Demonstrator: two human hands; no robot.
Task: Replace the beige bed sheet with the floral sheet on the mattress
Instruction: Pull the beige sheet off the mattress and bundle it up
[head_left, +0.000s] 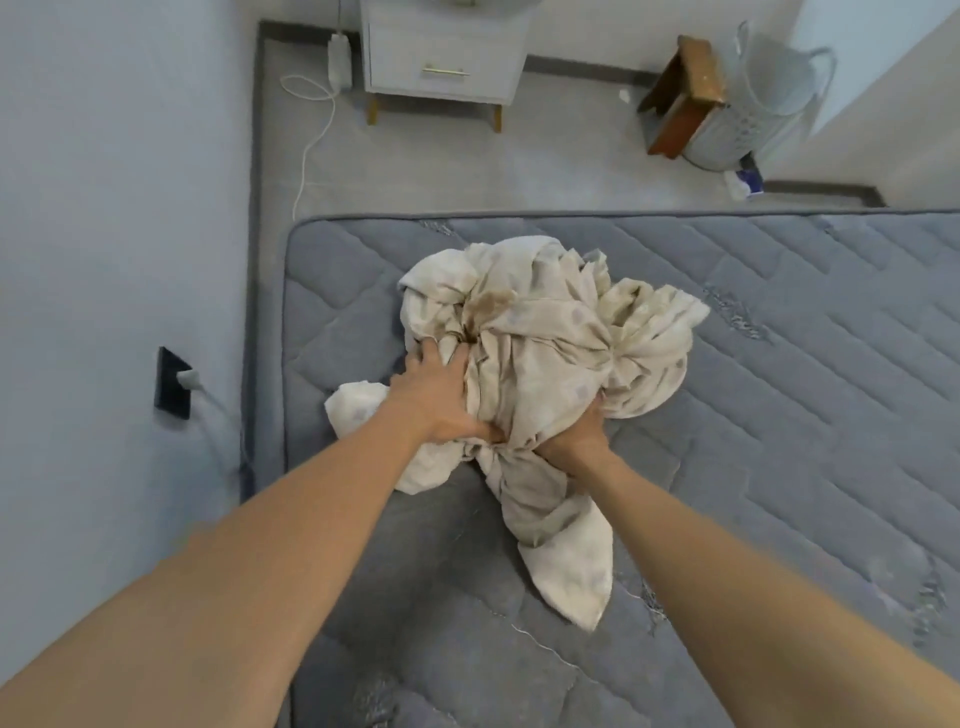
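Observation:
The beige bed sheet (545, 332) lies bunched in a crumpled heap on the bare grey quilted mattress (779, 364), toward its left end. My left hand (439, 395) lies on the left side of the heap, fingers spread into the folds and thumb tucked under the cloth. My right hand (576, 441) grips the lower right part of the bundle, its fingers buried in the fabric. A loose tail of the sheet trails toward me across the mattress. No floral sheet is in view.
A blue wall (104, 260) with a black socket and plugged cable (174, 382) runs along the mattress's left side. Beyond the mattress stand a grey nightstand (441, 57), a wooden stool (680, 98) and a pale laundry basket (753, 98) on grey floor.

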